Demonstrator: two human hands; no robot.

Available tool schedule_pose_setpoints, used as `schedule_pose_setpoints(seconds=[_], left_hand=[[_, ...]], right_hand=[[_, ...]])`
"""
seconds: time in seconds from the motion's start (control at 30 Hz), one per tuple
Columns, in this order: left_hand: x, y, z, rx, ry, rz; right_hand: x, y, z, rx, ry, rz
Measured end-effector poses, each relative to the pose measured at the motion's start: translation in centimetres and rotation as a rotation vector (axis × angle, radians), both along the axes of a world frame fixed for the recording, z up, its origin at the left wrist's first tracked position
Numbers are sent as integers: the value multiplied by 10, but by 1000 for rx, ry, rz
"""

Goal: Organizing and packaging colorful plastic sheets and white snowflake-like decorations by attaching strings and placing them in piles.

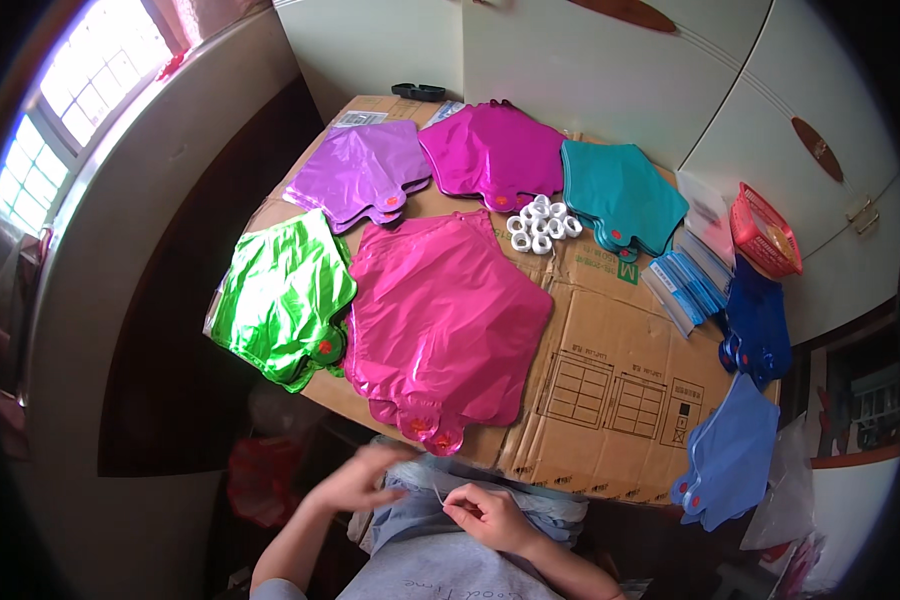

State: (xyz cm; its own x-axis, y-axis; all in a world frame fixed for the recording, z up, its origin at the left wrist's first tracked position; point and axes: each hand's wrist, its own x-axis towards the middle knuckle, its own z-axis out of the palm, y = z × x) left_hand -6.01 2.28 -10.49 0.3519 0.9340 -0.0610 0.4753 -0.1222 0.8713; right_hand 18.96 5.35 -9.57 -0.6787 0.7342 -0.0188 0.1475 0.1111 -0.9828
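Note:
My right hand is over my lap with its fingertips pinched on a thin white strip, which sticks up toward the left. A little apart from it, my left hand is blurred, its fingers stretched out and nothing visible in them. Just beyond, at the table's near edge, a stack of flat pink foil balloons lies with its round red-marked tabs toward me. To its left is a shiny green foil stack.
Cardboard covers the table. Around it lie purple, magenta, teal, dark blue and light blue foil stacks. Small white rolls, blue packets and a red basket stand farther back.

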Motion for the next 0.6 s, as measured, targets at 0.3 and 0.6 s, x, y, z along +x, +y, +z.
schedule_pose_setpoints(seconds=[0.3, 0.6], left_hand=[[15, -11, 53, -51, -346, -95], [2, -23, 85, -177, -600, 202]], right_hand=[[1, -3, 7, 142, 68, -26], [-35, -6, 13, -354, 371, 458]])
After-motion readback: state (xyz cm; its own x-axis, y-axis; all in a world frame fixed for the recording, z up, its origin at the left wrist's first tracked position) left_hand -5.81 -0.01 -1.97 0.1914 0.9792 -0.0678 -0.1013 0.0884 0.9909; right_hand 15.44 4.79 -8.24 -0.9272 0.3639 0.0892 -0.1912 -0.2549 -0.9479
